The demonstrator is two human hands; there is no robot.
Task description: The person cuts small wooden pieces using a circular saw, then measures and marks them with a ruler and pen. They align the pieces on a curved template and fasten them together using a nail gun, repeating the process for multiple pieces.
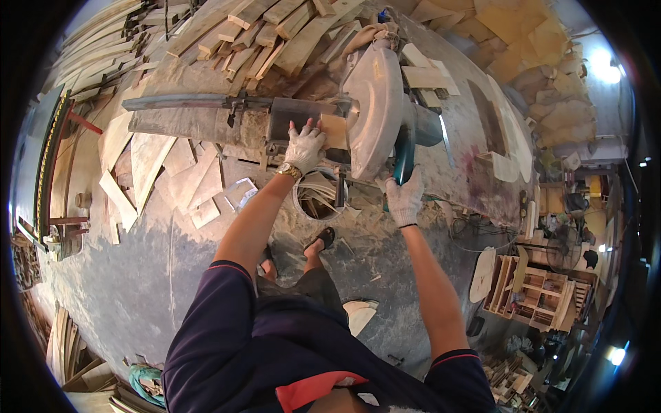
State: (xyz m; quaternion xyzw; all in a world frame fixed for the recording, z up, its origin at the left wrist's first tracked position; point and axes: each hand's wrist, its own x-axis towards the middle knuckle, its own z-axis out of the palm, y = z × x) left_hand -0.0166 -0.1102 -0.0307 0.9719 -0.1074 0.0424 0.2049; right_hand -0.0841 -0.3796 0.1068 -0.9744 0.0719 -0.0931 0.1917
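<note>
A large saw with a dusty grey blade guard [376, 103] stands in front of me. My right hand [404, 199], in a white knit glove, is wrapped round the saw's teal handle [405, 153]. My left hand [305, 146], in a similar glove with bare fingertips and a watch above it, lies flat with fingers spread on the saw table [284, 113]. Next to its fingers a small pale wood block [334, 131] sits left of the guard; whether the hand touches it, I cannot tell. The blade itself is mostly hidden by the guard.
A long metal fence [186, 102] runs left from the saw. Stacked wood strips [275, 31] lie beyond it. Flat offcuts [196, 175] litter the floor at left. A round bin of scraps [318, 196] stands below the saw table. Wooden crates [540, 292] are at right.
</note>
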